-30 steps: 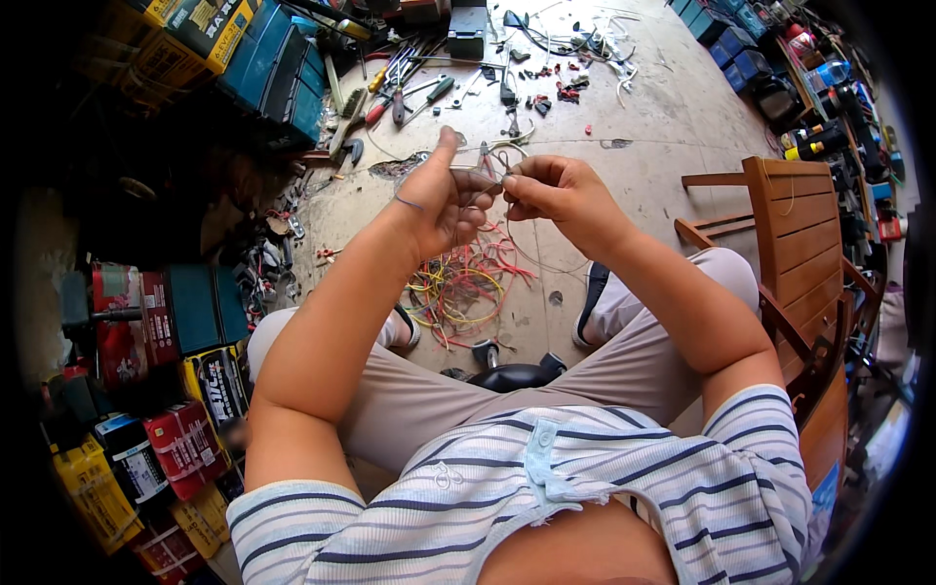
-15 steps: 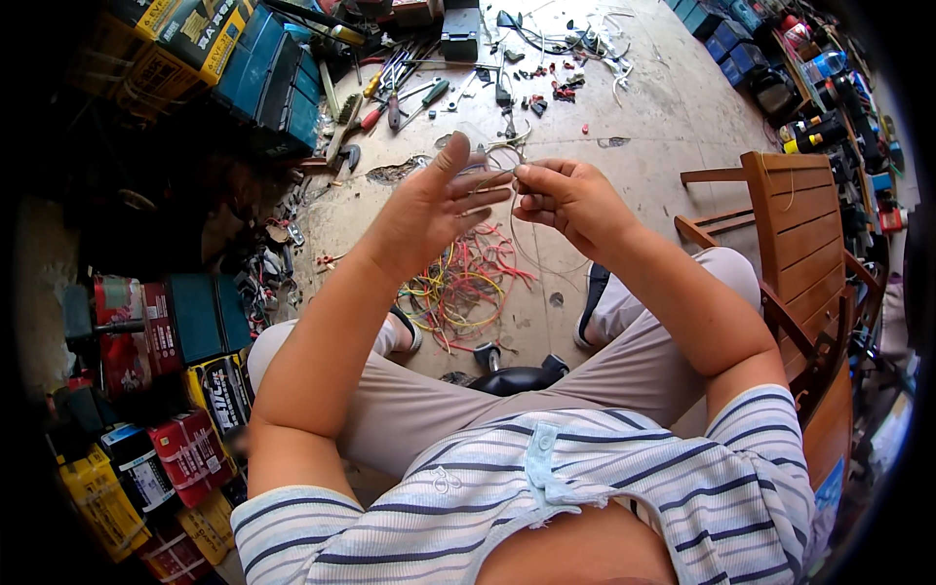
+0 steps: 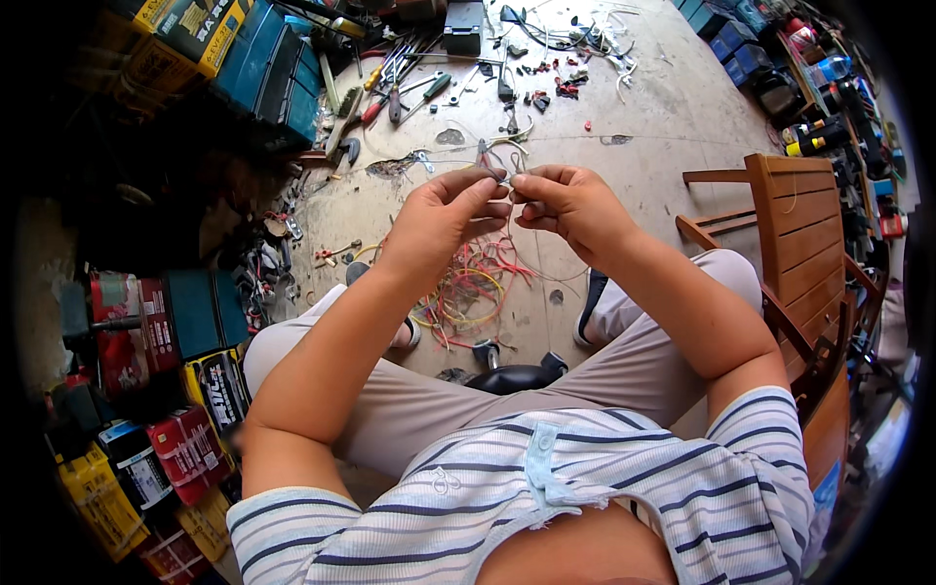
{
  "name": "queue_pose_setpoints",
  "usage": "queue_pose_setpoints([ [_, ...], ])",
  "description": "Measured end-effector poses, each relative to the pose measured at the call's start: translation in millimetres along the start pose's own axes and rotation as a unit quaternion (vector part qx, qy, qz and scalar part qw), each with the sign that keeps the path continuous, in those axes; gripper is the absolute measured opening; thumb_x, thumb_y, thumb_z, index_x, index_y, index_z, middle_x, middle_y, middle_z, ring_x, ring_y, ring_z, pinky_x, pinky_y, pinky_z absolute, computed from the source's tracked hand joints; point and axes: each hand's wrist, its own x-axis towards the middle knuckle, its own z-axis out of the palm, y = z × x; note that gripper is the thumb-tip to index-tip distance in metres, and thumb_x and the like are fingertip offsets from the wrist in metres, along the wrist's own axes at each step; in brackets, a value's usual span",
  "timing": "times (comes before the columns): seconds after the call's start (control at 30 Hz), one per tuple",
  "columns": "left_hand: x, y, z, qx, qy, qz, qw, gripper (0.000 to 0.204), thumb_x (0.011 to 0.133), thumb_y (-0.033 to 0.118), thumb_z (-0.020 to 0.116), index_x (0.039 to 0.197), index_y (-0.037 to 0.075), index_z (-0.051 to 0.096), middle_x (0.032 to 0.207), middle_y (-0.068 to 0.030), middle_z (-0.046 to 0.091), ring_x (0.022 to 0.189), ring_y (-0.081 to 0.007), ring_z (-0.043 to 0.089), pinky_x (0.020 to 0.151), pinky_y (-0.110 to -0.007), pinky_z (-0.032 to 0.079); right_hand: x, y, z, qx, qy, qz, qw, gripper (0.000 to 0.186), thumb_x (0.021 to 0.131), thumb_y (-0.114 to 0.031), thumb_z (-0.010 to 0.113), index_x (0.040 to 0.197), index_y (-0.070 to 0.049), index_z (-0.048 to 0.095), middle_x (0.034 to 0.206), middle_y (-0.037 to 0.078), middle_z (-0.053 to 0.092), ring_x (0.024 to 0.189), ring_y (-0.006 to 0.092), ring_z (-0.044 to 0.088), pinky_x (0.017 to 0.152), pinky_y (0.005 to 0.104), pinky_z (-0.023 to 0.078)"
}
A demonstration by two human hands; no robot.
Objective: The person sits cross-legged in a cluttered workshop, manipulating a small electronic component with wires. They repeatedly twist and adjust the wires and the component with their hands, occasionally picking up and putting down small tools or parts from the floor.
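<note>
A thin, pale wire (image 3: 518, 159) loops above my fingertips, and its slack curves down beside my right hand toward the floor. My right hand (image 3: 577, 205) pinches it between thumb and forefinger. Close by, almost touching, my left hand (image 3: 441, 219) has its thumb pressed to the forefinger on the wire, with the other fingers loosely curled. The exact spot between the two hands is too small to make out. On the floor below lies a tangle of red and yellow wires (image 3: 476, 292), partly hidden by my left hand and wrist.
Screwdrivers (image 3: 436, 88) and other hand tools lie on the floor ahead, beside scattered small parts (image 3: 565, 86). A wooden folding chair (image 3: 798, 210) stands close on my right. Stacked boxes (image 3: 185, 447) and teal cases (image 3: 268, 78) line the left. A caster base (image 3: 512, 375) sits between my legs.
My left hand has gone from spread fingers to a pinch on the wire, close to my right fingertips. The right hand stays nearly in place, still pinching.
</note>
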Motion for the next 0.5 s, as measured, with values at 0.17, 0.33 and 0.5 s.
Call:
queue_pose_setpoints([
  [0.17,1.0,0.7,-1.4,0.248,0.028,0.124,0.960,0.015,0.087,0.010,0.063,0.098,-0.001,0.066,0.084,-0.0035,0.066,0.078,-0.0073,0.060,0.068,-0.020,0.047,-1.2,1.2,3.1,0.006,-0.008,0.013,1.000,0.020,0.088,-0.020,0.064,0.096,-0.002,0.063,0.085,0.004,0.063,0.069,0.0094,0.060,0.071,0.0250,0.052],
  [0.33,2.8,-3.5,1.5,0.245,0.059,0.202,0.946,0.017,0.084,0.013,0.065,0.092,-0.002,0.067,0.069,0.0021,0.059,0.059,-0.0017,0.046,0.051,-0.019,0.036,-1.5,-2.1,-0.5,0.033,-0.048,0.011,0.998,0.021,0.089,-0.020,0.063,0.099,-0.002,0.063,0.089,0.005,0.065,0.070,0.0100,0.061,0.072,0.0252,0.052],
  [0.5,1.1,-2.0,0.9,0.256,0.066,0.223,0.938,0.016,0.083,0.013,0.066,0.091,-0.001,0.067,0.069,0.0028,0.058,0.059,-0.0020,0.045,0.051,-0.019,0.036,-2.3,-5.8,-0.5,0.013,-0.055,-0.022,0.998,0.021,0.088,-0.019,0.063,0.100,-0.001,0.064,0.089,0.006,0.066,0.070,0.0094,0.061,0.068,0.0225,0.052],
])
